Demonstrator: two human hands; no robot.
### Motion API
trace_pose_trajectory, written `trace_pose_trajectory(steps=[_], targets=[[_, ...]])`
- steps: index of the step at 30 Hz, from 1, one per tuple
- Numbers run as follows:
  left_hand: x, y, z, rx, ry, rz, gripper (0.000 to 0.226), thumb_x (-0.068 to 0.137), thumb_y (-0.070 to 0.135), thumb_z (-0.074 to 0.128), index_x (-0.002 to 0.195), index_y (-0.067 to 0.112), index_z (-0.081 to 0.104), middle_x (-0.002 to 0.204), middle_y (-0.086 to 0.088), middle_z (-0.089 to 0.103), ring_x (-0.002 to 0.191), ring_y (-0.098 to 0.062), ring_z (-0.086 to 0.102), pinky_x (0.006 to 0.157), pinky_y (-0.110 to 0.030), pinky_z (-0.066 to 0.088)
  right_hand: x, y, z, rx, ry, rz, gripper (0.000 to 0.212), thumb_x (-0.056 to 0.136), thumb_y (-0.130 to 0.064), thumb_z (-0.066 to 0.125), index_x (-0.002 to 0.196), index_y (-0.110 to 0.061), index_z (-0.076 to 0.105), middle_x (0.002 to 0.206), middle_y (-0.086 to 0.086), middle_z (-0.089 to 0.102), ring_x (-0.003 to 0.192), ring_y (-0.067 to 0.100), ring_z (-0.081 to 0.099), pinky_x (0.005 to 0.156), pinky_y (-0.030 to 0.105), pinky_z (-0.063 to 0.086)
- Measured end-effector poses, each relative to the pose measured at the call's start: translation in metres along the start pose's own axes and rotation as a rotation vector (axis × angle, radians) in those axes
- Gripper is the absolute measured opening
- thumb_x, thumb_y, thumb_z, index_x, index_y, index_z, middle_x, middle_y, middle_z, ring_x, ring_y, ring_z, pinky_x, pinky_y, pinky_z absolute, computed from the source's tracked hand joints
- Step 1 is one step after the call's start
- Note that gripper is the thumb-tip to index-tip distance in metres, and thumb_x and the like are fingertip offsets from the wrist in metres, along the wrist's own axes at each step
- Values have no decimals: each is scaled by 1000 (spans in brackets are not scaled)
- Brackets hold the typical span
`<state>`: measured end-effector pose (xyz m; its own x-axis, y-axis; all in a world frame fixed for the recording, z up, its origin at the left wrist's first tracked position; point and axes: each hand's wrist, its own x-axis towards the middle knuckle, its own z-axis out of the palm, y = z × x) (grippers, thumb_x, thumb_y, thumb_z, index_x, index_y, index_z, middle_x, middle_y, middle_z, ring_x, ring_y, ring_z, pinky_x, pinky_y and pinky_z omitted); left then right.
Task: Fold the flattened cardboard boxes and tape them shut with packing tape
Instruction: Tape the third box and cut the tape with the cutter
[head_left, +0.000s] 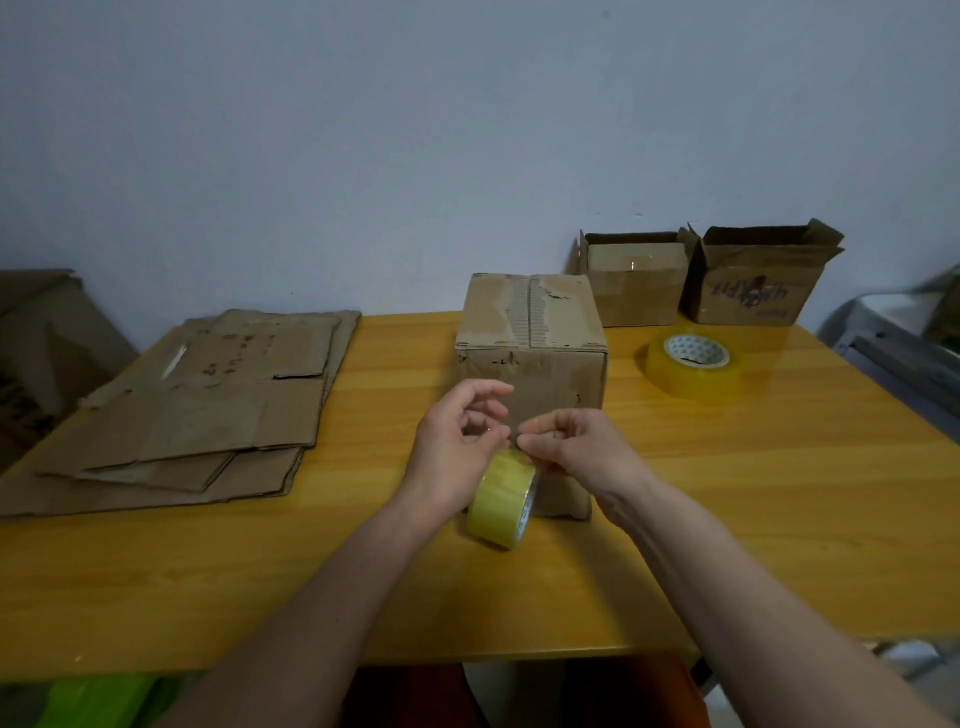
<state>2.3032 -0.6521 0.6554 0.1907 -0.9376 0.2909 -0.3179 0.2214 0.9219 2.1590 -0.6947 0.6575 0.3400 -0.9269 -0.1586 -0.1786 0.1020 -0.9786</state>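
Your yellow wooden counter (727, 519) fills the lower half of the frame. On its left side lies the stack of flattened brown cardboard boxes (208, 410). At centre stands the folded brown cardboard box (530, 353), its top flaps closed and the seam bare and torn. In the upper right, at the counter's far edge, two open-topped brown cardboard boxes (634, 280) sit side by side, with a large roll of clear yellowish packing tape (693, 366) lying flat just in front of them. Directly before the folded box you hold a smaller yellow tape roll (501, 499) on edge above the counter. Your left hand (457, 441) curls round the roll's top, upper fingers loosely bent. Your right hand (576, 447) pinches at the roll's top edge with thumb and fingertips.
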Motion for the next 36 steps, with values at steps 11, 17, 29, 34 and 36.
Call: trace_pose_trajectory(steps=[11, 17, 29, 34, 36], targets=[[0, -8, -14, 1, -87, -4, 62, 81, -14, 65, 108, 41, 57, 110, -9, 54, 91, -15, 57, 85, -29, 57, 1, -1, 1, -82, 61, -189, 15, 78, -2, 74, 89, -10, 71, 69, 12, 64, 66, 10, 59, 68, 16, 50], [0, -9, -13, -27, -104, 2, 67, 80, -14, 66, 114, 42, 53, 116, -8, 52, 106, -12, 57, 80, -20, 54, 6, -5, 0, -10, 14, -70, 14, 86, -18, 68, 96, -7, 70, 67, 8, 67, 65, 11, 58, 63, 18, 47], [-5, -12, -8, 37, -29, -11, 61, 82, -8, 68, 124, 33, 52, 127, -3, 51, 120, -10, 54, 90, -11, 48, 7, -2, 8, -23, 19, -158, 14, 87, -8, 65, 85, 6, 67, 64, 4, 64, 55, 1, 54, 55, 10, 44], [-5, -9, -10, 237, 33, -27, 68, 77, 6, 78, 135, 29, 48, 121, 10, 53, 113, -2, 50, 83, -2, 39, 11, -1, 11, -20, 20, -161, 11, 88, -11, 65, 82, -3, 67, 64, 4, 65, 57, 4, 58, 58, 15, 46], [-3, -11, -17, 126, -33, -119, 72, 79, 7, 77, 138, 28, 43, 115, 7, 61, 108, -5, 58, 86, -14, 48, 12, -1, 9, -33, 24, -174, 11, 88, -12, 64, 84, -3, 67, 65, 5, 65, 58, 4, 58, 58, 15, 47]])
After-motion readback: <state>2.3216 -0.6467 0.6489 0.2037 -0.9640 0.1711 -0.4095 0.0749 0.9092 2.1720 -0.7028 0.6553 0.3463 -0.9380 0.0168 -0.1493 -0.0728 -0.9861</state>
